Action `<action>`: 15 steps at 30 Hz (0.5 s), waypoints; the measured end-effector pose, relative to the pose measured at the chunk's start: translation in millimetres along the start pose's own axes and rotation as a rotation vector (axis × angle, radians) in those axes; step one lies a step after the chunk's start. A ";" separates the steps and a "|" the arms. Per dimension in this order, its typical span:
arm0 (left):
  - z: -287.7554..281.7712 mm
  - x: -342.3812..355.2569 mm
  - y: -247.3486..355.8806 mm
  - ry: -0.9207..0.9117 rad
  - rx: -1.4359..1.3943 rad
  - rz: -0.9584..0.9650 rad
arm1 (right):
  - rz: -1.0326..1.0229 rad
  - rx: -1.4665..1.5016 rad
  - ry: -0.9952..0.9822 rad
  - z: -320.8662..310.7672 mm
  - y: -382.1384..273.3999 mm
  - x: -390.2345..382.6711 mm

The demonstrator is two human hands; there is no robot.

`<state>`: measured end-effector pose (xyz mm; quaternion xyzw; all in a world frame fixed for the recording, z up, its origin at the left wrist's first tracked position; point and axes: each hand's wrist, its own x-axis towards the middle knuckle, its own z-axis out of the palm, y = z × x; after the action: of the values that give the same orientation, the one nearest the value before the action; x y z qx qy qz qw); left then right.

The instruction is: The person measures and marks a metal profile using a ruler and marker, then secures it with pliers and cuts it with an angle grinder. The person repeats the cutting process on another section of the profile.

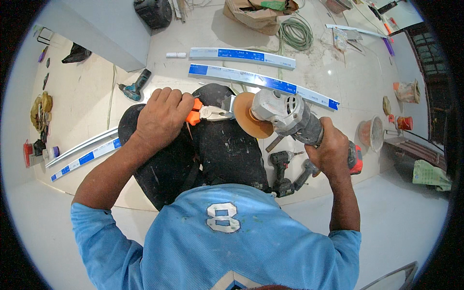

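My left hand (pixel 163 114) is closed round the orange handles of the combination pliers (pixel 212 113), held above my knees. A small shiny metal piece (pixel 227 103) shows at the jaws, close to the grinder's disc; whether they touch I cannot tell. In my right hand (pixel 330 151) is the grey angle grinder (pixel 292 116), gripped by its body. Its tan disc (pixel 249 116) faces the pliers and looks smooth, perhaps blurred by spinning. Under the grinder, on the floor, lie a dark cordless driver (pixel 280 169) and another power tool (pixel 305 174), partly hidden by my right arm.
Long blue-and-white strips (pixel 241 73) lie beyond my knees, with more strips (pixel 87 157) at the left. A teal cordless tool (pixel 136 86) sits near my left hand. Farther off are a coiled green hose (pixel 296 35), a paper sack (pixel 251 18) and a tipped bucket (pixel 371 134).
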<state>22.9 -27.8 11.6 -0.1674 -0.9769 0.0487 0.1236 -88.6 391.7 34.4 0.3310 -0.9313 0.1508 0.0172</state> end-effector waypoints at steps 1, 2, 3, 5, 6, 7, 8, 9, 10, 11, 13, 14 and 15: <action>0.5 -0.5 -0.2 -0.004 0.000 -0.002 | -0.001 -0.002 -0.005 0.1 1.2 -1.1; 1.2 -1.2 -0.6 -0.008 -0.001 -0.004 | -0.002 -0.003 -0.010 0.3 3.4 -2.8; 1.6 -1.2 -1.1 -0.011 0.000 -0.005 | -0.003 -0.005 -0.013 0.1 5.0 -3.7; 1.9 -1.2 -1.0 -0.007 -0.012 -0.008 | -0.009 -0.020 -0.013 -0.5 5.8 -3.9; 1.5 -1.3 -1.2 -0.005 -0.017 -0.010 | -0.012 -0.027 -0.012 -0.7 6.0 -3.9; 1.3 -1.7 -1.4 -0.011 -0.014 -0.010 | 0.003 -0.022 -0.026 -0.9 6.9 -4.7; 1.1 -2.1 -1.5 -0.017 -0.011 -0.010 | 0.017 -0.018 -0.039 -0.8 8.1 -6.4; 1.2 -2.0 -1.3 -0.023 -0.008 -0.011 | 0.031 -0.014 -0.053 -1.1 8.8 -7.5; 1.0 -1.9 -1.1 -0.017 -0.016 -0.012 | 0.039 -0.020 -0.052 -1.7 8.3 -8.7; 0.6 -1.7 -0.7 -0.012 -0.023 -0.012 | 0.048 -0.026 -0.050 -2.5 7.6 -10.1; 0.0 -0.8 -0.4 -0.002 -0.028 -0.009 | 0.052 -0.016 -0.036 -3.1 5.8 -11.4; -0.4 -0.1 -0.4 0.003 -0.025 -0.009 | 0.043 0.000 -0.023 -2.7 4.1 -9.7; -0.9 0.9 -0.5 0.006 -0.023 -0.007 | 0.037 0.016 -0.011 -2.7 2.1 -8.4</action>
<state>22.2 -27.9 12.8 -0.1657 -0.9775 0.0368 0.1250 -83.6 399.1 35.3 0.3144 -0.9362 0.1567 0.0068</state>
